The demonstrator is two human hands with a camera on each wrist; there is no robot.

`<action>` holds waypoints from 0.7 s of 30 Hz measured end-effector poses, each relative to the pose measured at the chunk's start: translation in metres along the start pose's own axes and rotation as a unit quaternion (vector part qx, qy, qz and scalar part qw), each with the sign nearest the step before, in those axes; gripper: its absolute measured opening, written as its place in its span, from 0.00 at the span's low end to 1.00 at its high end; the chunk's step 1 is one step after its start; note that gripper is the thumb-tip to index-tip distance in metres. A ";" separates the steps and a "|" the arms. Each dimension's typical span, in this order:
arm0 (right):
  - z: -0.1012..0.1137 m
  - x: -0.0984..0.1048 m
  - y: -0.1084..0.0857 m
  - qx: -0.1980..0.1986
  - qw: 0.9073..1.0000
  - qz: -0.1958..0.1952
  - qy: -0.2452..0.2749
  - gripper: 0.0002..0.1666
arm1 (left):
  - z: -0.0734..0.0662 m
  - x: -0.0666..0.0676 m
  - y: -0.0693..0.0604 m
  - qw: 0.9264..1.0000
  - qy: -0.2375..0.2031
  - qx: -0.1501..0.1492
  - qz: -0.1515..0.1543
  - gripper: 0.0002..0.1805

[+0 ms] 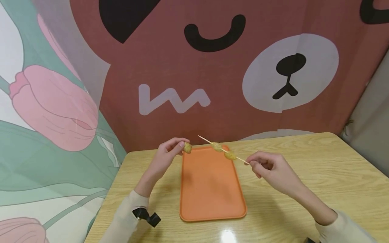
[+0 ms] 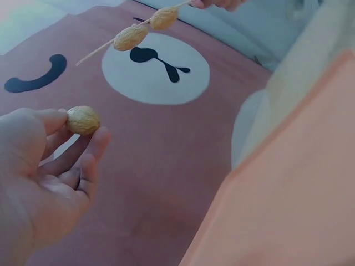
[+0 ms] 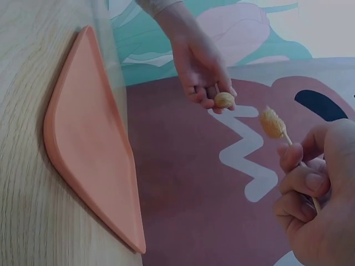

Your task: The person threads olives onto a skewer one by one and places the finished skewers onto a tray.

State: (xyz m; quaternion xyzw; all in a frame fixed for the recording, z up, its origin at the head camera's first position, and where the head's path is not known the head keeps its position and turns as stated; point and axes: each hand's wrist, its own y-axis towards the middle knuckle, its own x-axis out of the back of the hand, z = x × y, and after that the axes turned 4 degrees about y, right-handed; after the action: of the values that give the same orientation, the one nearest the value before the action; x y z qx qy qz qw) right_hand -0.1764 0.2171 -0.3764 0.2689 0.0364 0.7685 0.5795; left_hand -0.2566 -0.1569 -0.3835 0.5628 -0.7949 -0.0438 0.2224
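My left hand [image 1: 165, 155] pinches a small, wrinkled yellow-brown ball [image 2: 83, 120] between thumb and fingertips, above the far left corner of the orange tray [image 1: 211, 189]. My right hand [image 1: 271, 170] grips the lower end of a thin wooden skewer [image 1: 205, 139], right of the tray. Two similar yellow-brown pieces [image 2: 131, 37] are threaded on the skewer's middle. Its bare pointed tip slants up and left toward the left hand, apart from the held ball. From the right wrist view, the skewer is seen nearly end-on, so one piece [image 3: 272, 123] hides the other.
The tray lies on a light wood-grain table [image 1: 319, 162]. Behind the table's far edge hangs a reddish cloth [image 1: 170, 128] printed with a bear face. A tulip-patterned cloth [image 1: 54, 108] covers the left side. A black strap device [image 1: 147, 216] sits at my left wrist.
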 end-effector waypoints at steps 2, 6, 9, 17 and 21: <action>0.003 -0.001 0.000 0.016 1.000 0.015 0.013 0.09 | -0.002 0.000 -0.001 1.000 -0.026 0.006 -0.013 0.16; 0.006 -0.004 0.001 0.042 0.998 0.039 0.032 0.10 | -0.007 -0.006 -0.006 0.996 -0.085 0.017 -0.029 0.17; 0.006 -0.007 0.001 0.054 0.997 0.045 0.031 0.10 | -0.010 -0.011 -0.009 0.988 -0.153 0.018 -0.028 0.18; 0.003 -0.009 0.000 0.089 0.995 0.047 0.008 0.12 | -0.006 -0.019 -0.007 0.965 -0.259 -0.002 -0.027 0.19; 0.001 -0.011 -0.002 0.091 0.994 0.052 0.006 0.12 | -0.006 -0.019 -0.005 0.950 -0.309 -0.018 -0.039 0.20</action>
State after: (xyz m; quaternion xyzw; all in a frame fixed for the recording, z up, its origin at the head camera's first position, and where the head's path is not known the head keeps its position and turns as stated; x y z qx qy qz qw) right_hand -0.1720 0.2076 -0.3806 0.3174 0.0954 0.7928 0.5115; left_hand -0.2453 -0.1401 -0.3858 0.5483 -0.8012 -0.2383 -0.0256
